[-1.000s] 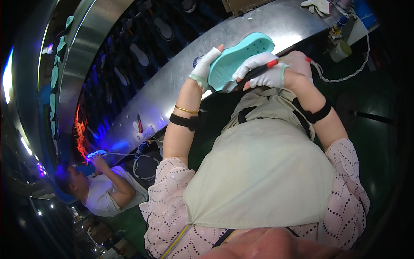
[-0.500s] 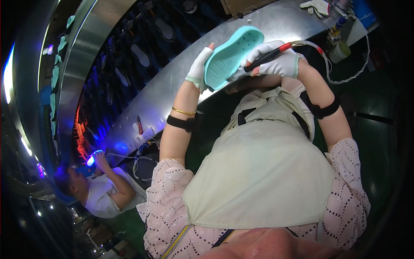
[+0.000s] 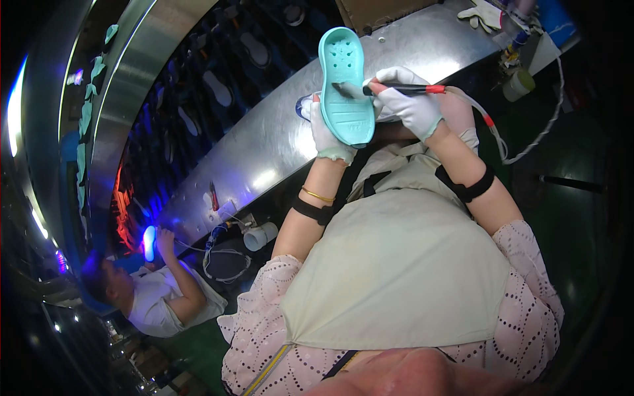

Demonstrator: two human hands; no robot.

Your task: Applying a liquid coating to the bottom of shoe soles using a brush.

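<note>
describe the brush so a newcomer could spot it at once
Beside the long metal bench, find the gloved right hand. Over the turquoise sole, it holds the brush, set apart by its slim black handle, red rear end and trailing pale tube.

No text can be read; the turquoise sole [image 3: 347, 113] perhaps bears faint marks.

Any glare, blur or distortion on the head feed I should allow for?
Head view: white glare on the metal bench; bluish-white light washes out the piece held by the co-worker; brush bristles look soft, the turquoise sole reads clearly; corners fall dark, and the bench's edge looks bowed, likely from the fisheye.
</note>
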